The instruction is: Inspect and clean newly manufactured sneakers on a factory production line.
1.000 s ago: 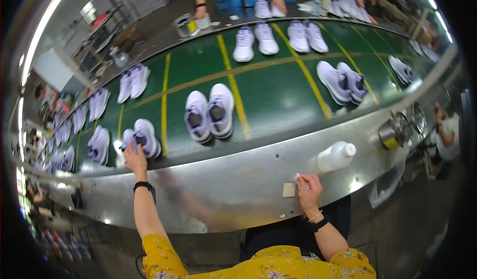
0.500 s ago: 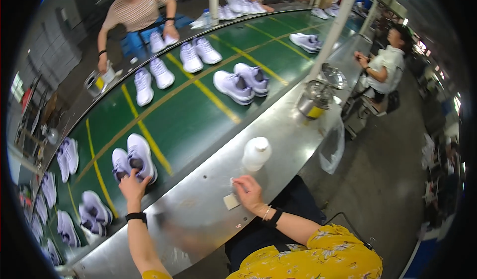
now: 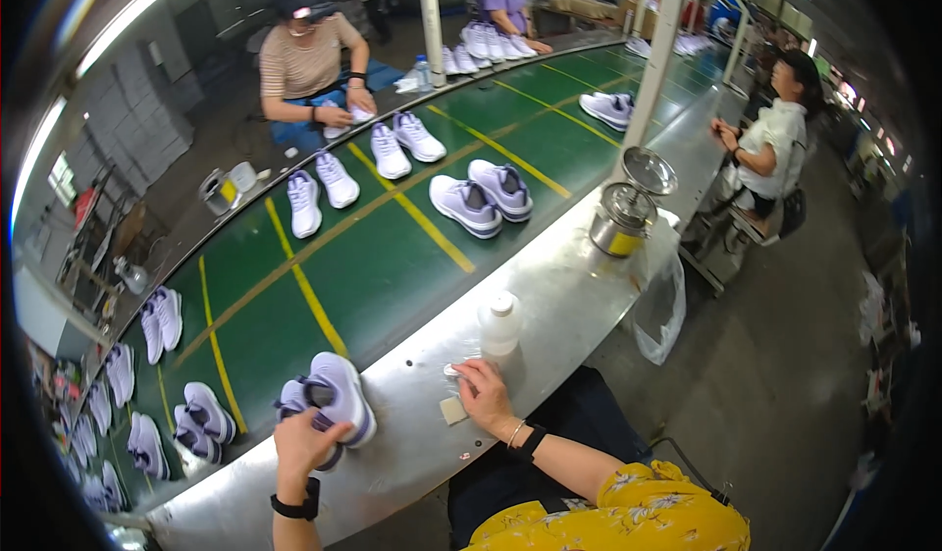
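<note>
Left hand (image 3: 302,445): fingers curled over the heel of a lilac-and-white shoe (image 3: 340,394), which sits with its mate at the near edge of the green belt (image 3: 392,266). Right hand (image 3: 485,394): flat on the steel ledge (image 3: 549,306), fingertips together; whether they pinch anything, cannot tell. Small tan pad (image 3: 452,410) just beside it. White squeeze bottle (image 3: 499,323) upright just beyond; contents not visible. Further along, metal pot (image 3: 620,219) with lid raised, interior hidden. More shoe pairs (image 3: 481,196) on the belt; seated workers at the far side
</note>
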Action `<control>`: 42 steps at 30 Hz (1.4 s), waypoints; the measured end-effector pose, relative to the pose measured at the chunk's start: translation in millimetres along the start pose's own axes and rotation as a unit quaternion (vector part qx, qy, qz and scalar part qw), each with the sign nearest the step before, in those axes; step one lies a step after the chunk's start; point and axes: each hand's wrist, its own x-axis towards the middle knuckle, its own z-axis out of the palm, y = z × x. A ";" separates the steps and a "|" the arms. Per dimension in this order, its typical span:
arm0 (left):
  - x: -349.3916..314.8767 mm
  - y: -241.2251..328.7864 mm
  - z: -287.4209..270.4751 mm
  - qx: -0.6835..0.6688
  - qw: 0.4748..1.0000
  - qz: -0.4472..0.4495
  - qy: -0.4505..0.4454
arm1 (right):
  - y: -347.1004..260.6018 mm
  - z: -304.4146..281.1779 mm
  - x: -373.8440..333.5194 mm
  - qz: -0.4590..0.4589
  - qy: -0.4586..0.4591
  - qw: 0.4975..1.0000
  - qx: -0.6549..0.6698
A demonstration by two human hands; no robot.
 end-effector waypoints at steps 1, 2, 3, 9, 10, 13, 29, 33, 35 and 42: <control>-18.3 7.3 4.2 0.004 0.999 0.029 0.031 | 0.5 0.9 -1.1 -0.009 -0.007 1.000 0.007; -33.8 15.5 6.8 -0.007 0.999 0.031 0.026 | 1.5 1.4 -2.0 -0.017 -0.006 1.000 0.000; -47.5 23.8 9.5 -0.017 0.999 0.036 0.020 | 1.5 1.5 -2.1 -0.023 -0.002 1.000 -0.006; -113.3 46.1 39.8 -0.080 0.989 0.110 -0.055 | -13.4 -7.0 -3.4 -0.093 -0.008 0.993 -0.074; -120.2 41.8 47.6 -0.081 0.989 0.111 -0.055 | -13.5 -8.5 -5.1 -0.093 -0.008 0.993 -0.075; -136.1 28.9 69.9 -0.167 0.975 0.124 0.083 | -13.0 -9.5 -12.4 -0.145 -0.022 0.985 -0.092; -125.5 -21.0 179.9 -0.619 0.745 -0.164 0.187 | -50.3 33.9 -52.5 0.087 -0.272 0.947 0.146; -124.6 -49.0 185.3 -0.629 0.759 -0.125 0.111 | -59.0 9.5 -31.1 0.215 -0.358 0.880 0.225; -125.9 -62.1 199.7 -0.634 0.761 -0.102 0.087 | -22.5 30.5 -42.3 0.268 -0.296 0.766 0.504; -130.5 0.5 238.0 -0.853 0.518 0.048 0.047 | -5.1 15.3 -47.8 0.434 -0.334 0.602 0.581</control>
